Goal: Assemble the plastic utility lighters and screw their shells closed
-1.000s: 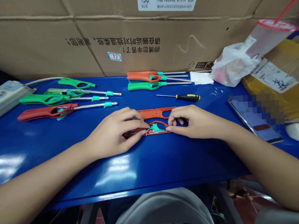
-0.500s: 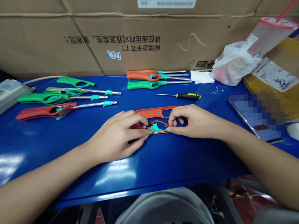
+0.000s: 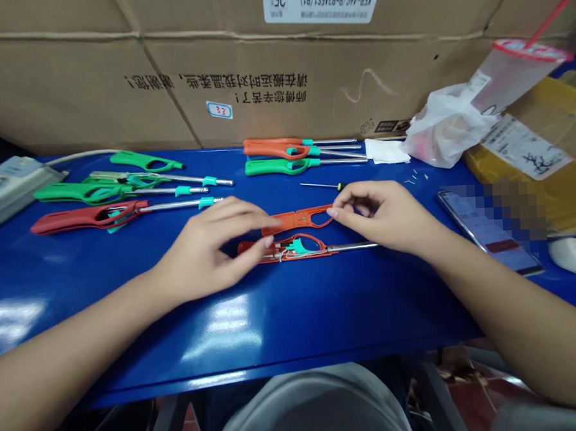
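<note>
An orange half-shell of a lighter casing (image 3: 294,221) lies on the blue table, its right end pinched between the thumb and forefinger of my right hand (image 3: 382,214). My left hand (image 3: 210,248) is open, fingers and thumb apart. Its fingertips reach the left end of the half-shell; whether they press on it I cannot tell. Just in front lies the opened orange lighter (image 3: 314,253), with a turquoise trigger, thin wires and a metal tube showing. My left thumb hovers at or over its handle, hiding part of it.
Green and red lighters (image 3: 90,216) lie at left, near a white power strip (image 3: 10,178). Assembled lighters (image 3: 280,166) sit against the cardboard box (image 3: 202,59). A screwdriver (image 3: 318,185), partly hidden, tiny screws (image 3: 414,175), a phone (image 3: 481,224) and a bagged cup (image 3: 512,75) are to the right.
My hands have come off the opened lighter and shifted up to the half-shell, my right hand now pinching its end. The lighter's insides and metal tube show more fully.
</note>
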`<control>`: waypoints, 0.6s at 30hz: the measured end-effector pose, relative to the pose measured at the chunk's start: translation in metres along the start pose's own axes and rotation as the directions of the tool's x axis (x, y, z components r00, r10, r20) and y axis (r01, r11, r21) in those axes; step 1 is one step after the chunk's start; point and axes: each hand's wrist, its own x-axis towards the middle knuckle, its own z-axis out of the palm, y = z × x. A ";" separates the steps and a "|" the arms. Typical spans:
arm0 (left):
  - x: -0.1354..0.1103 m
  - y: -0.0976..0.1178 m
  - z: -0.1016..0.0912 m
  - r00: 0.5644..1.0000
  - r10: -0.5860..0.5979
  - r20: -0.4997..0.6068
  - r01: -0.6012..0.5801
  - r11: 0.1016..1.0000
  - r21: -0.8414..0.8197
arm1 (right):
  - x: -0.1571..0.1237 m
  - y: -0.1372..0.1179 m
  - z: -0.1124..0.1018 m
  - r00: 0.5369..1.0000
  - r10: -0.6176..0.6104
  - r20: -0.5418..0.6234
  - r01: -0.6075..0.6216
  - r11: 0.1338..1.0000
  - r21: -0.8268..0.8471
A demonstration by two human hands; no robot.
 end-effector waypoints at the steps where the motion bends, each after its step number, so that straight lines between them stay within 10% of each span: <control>1: 0.001 -0.004 -0.002 0.999 -0.037 -0.020 0.037 0.999 0.028 | 0.001 0.003 -0.002 0.998 -0.056 -0.009 0.056 0.997 -0.046; 10: 0.004 -0.025 0.003 0.991 -0.095 0.092 0.091 0.994 0.053 | 0.004 0.015 0.004 0.968 -0.167 0.185 0.208 0.951 -0.228; 18: -0.001 -0.010 -0.002 0.995 -0.027 -0.093 0.046 0.976 0.212 | -0.001 -0.004 0.010 0.975 -0.182 -0.127 0.178 0.983 -0.047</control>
